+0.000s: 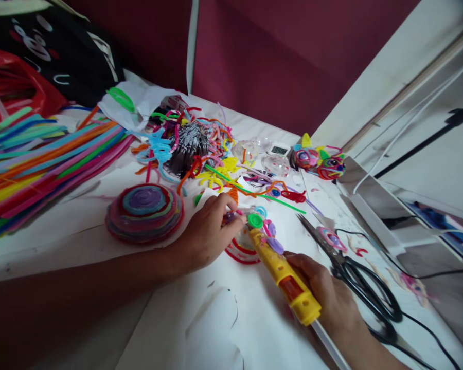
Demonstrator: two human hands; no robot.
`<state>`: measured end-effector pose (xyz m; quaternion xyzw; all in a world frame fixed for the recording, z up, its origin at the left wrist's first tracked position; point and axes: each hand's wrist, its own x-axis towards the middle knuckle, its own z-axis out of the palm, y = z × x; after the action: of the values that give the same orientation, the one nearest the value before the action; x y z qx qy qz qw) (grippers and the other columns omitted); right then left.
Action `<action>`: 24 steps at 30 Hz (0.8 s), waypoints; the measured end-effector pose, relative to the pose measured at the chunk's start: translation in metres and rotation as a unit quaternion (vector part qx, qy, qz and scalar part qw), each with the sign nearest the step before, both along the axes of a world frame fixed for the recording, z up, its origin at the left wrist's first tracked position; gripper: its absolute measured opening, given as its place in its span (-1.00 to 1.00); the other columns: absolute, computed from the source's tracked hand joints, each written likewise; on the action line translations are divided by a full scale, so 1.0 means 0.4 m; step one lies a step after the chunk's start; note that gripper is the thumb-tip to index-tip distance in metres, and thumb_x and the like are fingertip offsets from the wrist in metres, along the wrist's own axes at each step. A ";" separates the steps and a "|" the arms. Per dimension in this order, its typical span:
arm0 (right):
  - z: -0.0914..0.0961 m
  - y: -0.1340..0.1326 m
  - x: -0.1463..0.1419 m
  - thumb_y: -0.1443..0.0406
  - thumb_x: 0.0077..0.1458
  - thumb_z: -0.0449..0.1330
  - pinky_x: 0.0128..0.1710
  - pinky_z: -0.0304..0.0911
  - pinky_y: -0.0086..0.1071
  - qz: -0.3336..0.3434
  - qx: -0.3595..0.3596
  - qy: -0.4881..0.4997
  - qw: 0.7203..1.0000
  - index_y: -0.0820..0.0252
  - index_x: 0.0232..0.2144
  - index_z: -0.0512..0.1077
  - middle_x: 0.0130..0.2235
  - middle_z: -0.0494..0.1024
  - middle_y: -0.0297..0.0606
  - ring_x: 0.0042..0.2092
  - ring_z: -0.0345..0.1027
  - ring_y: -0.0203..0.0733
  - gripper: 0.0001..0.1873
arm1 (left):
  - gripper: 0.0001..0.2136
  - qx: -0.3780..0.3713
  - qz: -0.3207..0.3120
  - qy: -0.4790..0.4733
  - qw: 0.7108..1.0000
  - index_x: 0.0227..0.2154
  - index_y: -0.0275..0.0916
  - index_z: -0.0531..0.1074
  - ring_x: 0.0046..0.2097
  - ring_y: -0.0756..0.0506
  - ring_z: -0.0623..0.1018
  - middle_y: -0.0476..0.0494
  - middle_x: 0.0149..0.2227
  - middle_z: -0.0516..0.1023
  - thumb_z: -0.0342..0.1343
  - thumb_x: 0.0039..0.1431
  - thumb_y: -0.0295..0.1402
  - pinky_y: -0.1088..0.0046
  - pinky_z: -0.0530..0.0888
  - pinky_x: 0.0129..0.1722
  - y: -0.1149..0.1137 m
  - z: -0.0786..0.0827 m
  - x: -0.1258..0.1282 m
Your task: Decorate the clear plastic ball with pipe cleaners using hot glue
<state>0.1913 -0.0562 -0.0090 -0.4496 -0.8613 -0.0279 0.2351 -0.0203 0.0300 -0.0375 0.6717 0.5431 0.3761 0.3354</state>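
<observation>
My right hand (324,288) is wrapped around a yellow hot glue gun (275,270) with a clear glue stick in its back end. The gun points away from me, over a round craft piece (244,252) with a red coiled rim and small coloured coils. A green coil (255,221) shows just past the gun's tip. My left hand (208,231) is closed, thumb and fingers pinched at the left side of that piece; what they grip is mostly hidden. Left of it lies a larger disc (144,213) of coiled pipe cleaners with a purple centre.
Black-handled scissors (355,282) lie at the right beside a cable. Bundled pipe cleaners (54,172) fill the left. A pile of pipe cleaner scraps (216,139), a small digital clock (280,150) and a colourful coiled figure (320,162) stand farther back.
</observation>
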 end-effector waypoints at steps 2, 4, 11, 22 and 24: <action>-0.002 0.002 -0.002 0.25 0.32 -0.07 -0.44 0.38 -0.40 0.015 0.012 -0.006 1.000 0.24 0.01 0.15 -0.25 0.57 -0.10 -0.34 0.51 -0.14 -0.73 | -0.86 0.001 0.002 -0.001 1.000 -0.29 -0.17 0.30 -0.32 -0.05 0.38 -0.01 -0.34 0.32 0.05 0.13 -0.25 0.38 0.31 -0.31 -0.001 -0.001 0.001; -0.003 0.004 -0.003 0.25 0.33 -0.08 -0.43 0.38 -0.41 0.028 0.030 -0.011 0.999 0.27 -0.01 0.15 -0.27 0.56 -0.09 -0.35 0.50 -0.15 -0.75 | -0.87 0.000 0.003 -0.002 1.000 -0.30 -0.17 0.30 -0.32 -0.05 0.38 0.00 -0.34 0.32 0.05 0.14 -0.25 0.38 0.31 -0.31 -0.001 0.000 0.001; -0.003 0.004 -0.013 0.24 0.35 -0.14 -0.47 0.36 -0.39 0.018 0.048 -0.031 0.998 0.25 -0.06 0.18 -0.32 0.52 -0.14 -0.39 0.46 -0.18 -0.77 | -0.87 0.004 0.002 -0.002 1.000 -0.31 -0.17 0.30 -0.33 -0.05 0.39 0.00 -0.36 0.32 0.05 0.14 -0.25 0.38 0.32 -0.32 -0.002 0.003 0.000; 0.019 0.010 -0.026 0.30 0.34 -0.16 -0.58 0.32 -0.42 0.042 0.094 -0.045 0.994 0.32 -0.16 0.22 -0.44 0.50 -0.16 -0.53 0.37 -0.21 -0.78 | -0.87 0.016 -0.001 0.010 1.000 -0.31 -0.18 0.31 -0.30 -0.07 0.43 -0.03 -0.34 0.37 0.05 0.14 -0.25 0.38 0.36 -0.31 0.003 0.001 0.003; 0.020 0.010 -0.026 0.31 0.34 -0.17 -0.59 0.32 -0.41 0.046 0.097 -0.046 0.993 0.33 -0.16 0.22 -0.45 0.50 -0.16 -0.53 0.37 -0.21 -0.78 | -0.88 0.017 -0.006 0.008 1.000 -0.32 -0.18 0.31 -0.30 -0.07 0.43 -0.03 -0.33 0.38 0.04 0.14 -0.26 0.38 0.36 -0.31 0.002 0.001 0.001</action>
<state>0.1808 -0.0522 -0.0010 -0.3830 -0.8840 -0.1217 0.2388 -0.0197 0.0309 -0.0371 0.6831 0.5356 0.3779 0.3220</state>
